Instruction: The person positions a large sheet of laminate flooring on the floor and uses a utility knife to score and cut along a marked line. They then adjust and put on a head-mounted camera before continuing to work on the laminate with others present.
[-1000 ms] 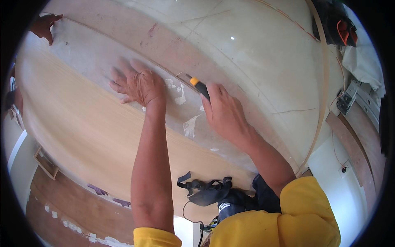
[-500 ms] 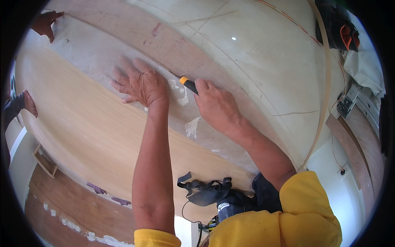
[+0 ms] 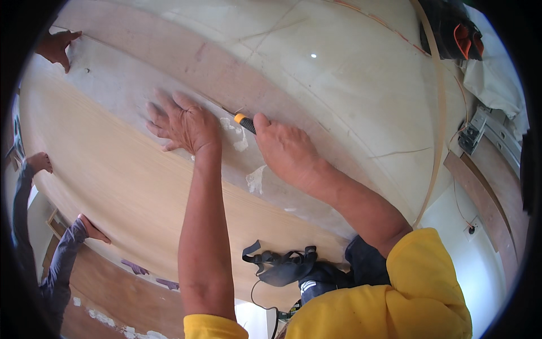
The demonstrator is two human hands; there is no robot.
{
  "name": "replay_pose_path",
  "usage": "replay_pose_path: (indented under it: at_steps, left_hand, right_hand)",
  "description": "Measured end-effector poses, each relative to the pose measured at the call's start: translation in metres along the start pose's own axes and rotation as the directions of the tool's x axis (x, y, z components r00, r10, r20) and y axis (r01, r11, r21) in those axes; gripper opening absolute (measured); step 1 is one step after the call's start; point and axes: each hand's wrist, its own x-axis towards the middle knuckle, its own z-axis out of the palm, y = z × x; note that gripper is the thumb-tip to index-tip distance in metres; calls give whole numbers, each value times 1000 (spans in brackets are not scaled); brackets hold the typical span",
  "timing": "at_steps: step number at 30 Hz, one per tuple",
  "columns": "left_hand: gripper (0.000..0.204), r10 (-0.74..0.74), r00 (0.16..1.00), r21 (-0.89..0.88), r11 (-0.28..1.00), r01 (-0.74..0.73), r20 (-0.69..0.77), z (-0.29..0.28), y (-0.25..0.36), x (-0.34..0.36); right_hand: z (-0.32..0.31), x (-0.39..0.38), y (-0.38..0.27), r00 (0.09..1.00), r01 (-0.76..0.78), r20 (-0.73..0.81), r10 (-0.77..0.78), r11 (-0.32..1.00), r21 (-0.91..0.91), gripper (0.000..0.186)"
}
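Note:
My left hand [image 3: 192,127] presses down with fingers spread on a long, dusty grey-brown strip [image 3: 118,73] with white patches. That strip lies over a pale wood-grain sheet [image 3: 135,152]. In my right hand [image 3: 288,148] is a utility knife [image 3: 244,122] with a yellow and black handle, my fingers wrapped round it. Its blade points up and left at the strip's far edge, against a brown board [image 3: 209,62]; the tip is hard to make out. Another person's hand [image 3: 55,48] rests on the strip's far left end.
A person's bare feet [image 3: 96,230] stand along the sheet's left side. Black straps [image 3: 282,265] lie close to my body. A thin bent strip [image 3: 437,113] arcs over the tiled floor [image 3: 350,73] on the right. Boards [image 3: 480,198] and a dark bag [image 3: 451,34] are further right.
The view has shifted a little. Another person's leg and foot have come in at the lower left. Both my hands stay nearly in place, the knife still at the strip's edge.

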Motion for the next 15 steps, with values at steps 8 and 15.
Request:
replay_pose_path:
  at_steps: [8, 15]
  left_hand:
    - [58, 3, 1000, 7, 1000, -3, -2, 1, 2, -1]
    - [58, -5, 1000, 19, 1000, 5, 4, 0, -2, -8]
  right_hand:
    - [-9, -16, 2, 1000, 17, 15, -16, 999, -44, 14]
    - [1, -37, 16, 996, -64, 60, 65, 998, -20, 14]
